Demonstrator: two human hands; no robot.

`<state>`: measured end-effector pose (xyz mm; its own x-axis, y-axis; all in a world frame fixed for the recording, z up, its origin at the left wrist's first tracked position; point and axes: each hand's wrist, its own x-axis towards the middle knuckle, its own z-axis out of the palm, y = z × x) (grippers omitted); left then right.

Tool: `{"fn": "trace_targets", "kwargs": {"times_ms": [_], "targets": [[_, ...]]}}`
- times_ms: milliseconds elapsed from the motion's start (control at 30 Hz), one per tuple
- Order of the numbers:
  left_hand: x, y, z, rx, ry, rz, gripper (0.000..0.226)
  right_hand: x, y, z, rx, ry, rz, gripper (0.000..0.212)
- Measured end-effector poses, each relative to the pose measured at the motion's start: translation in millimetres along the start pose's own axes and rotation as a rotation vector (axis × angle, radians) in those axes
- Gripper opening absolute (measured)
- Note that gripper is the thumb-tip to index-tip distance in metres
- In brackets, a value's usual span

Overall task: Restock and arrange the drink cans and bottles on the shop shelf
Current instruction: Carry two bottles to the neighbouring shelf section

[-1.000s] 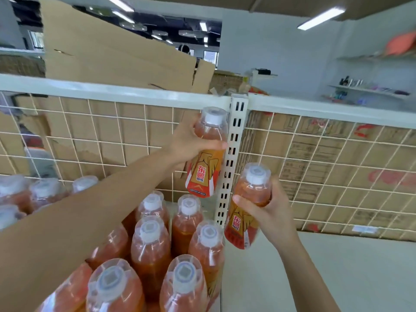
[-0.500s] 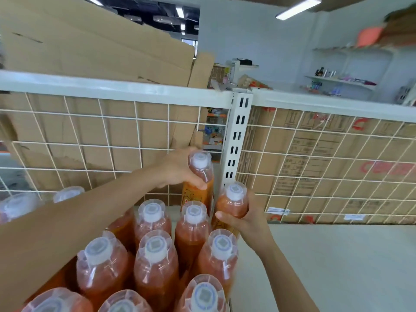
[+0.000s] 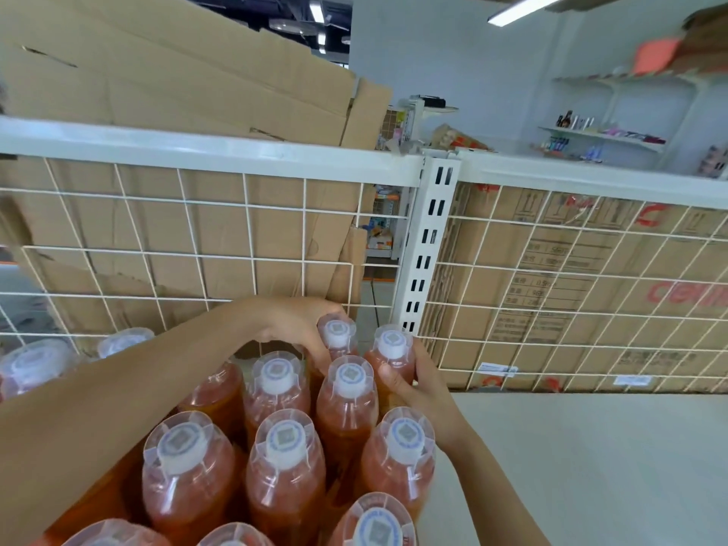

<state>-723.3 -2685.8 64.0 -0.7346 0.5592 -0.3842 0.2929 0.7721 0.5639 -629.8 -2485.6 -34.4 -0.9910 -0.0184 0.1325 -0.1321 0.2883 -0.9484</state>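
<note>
Orange drink bottles (image 3: 284, 459) with white caps stand packed on the shelf, in front of the wire grid back (image 3: 212, 246). Left hand (image 3: 289, 329) curls round the neck of a back-row bottle (image 3: 337, 334). Right hand (image 3: 425, 388) wraps the end bottle (image 3: 394, 348) just beside it, near the white slotted post (image 3: 427, 246). Both bottles upright, side by side.

orange bottles (image 3: 346, 411), white caps (image 3: 277, 378), white wire grid (image 3: 220, 246), brown cardboard (image 3: 165, 84)

Flattened brown cardboard sheets (image 3: 177, 72) at eleven o'clock, pale grey painted wall (image 3: 453, 53) at twelve, white fluorescent ceiling tube (image 3: 528, 7) at one.
</note>
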Motion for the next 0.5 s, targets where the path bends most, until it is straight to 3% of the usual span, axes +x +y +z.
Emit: {"fn": "trace_targets", "kwargs": {"times_ms": [100, 233, 367, 500], "targets": [[-2.7, -2.1, -0.9, 0.03, -0.074, 0.002, 0.06, -1.6, -1.3, 0.7, 0.023, -0.017, 0.027, 0.06], [-9.0, 0.0, -2.2, -0.133, -0.122, 0.012, 0.054, -7.6, -6.7, -1.3, -0.039, 0.005, 0.052, 0.065], [-18.0, 9.2, -3.0, -0.037, -0.003, 0.096, 0.055, -24.1, -18.2, -8.7, -0.182, 0.179, 0.013, 0.061], [-37.7, 24.8, -0.7, 0.21, 0.181, 0.227, 0.052, -47.6, -36.4, -19.8, -0.398, 0.306, -0.073, 0.065]]}}
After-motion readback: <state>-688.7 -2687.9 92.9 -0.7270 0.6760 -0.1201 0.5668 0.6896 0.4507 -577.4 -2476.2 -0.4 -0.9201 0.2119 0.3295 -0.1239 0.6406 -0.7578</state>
